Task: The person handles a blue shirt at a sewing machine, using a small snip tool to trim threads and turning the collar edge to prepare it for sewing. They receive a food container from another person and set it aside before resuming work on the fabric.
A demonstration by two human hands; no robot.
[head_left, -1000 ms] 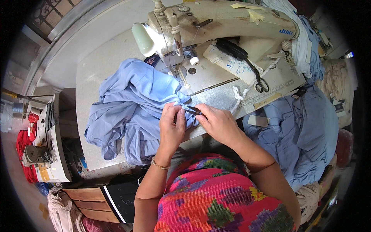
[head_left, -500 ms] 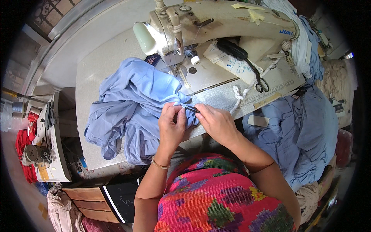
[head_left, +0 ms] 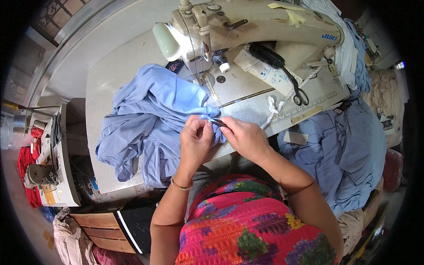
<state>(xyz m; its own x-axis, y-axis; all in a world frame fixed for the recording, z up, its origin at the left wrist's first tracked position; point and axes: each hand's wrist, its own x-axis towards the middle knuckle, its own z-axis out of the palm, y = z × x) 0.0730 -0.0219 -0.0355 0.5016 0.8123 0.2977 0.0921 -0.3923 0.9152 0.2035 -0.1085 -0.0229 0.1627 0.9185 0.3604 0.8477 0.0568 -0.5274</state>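
Observation:
My left hand (head_left: 196,138) is closed, pinching a folded edge of a light blue cloth garment (head_left: 148,104) near the front edge of the sewing table. Between the fingers of my right hand (head_left: 244,136) is a small dark pointed tool (head_left: 217,123), its tip against the pinched edge. Fingers hide most of that tool, so its exact kind does not show. The rest of the garment lies bunched to the left, on the table. Just beyond my hands stands the sewing machine (head_left: 194,42), its needle area lit.
Black-handled scissors (head_left: 282,66) lie under the machine arm on a marked paper (head_left: 256,66), beside a knotted white cord (head_left: 274,106). More blue garments (head_left: 335,154) are heaped at the right with a pale card (head_left: 296,138) on them. Another machine table (head_left: 59,176) stands left.
Both hands stay nearly in place at the cloth edge, with a slight shift of the fingers and the dark tool. The whole view has moved a little.

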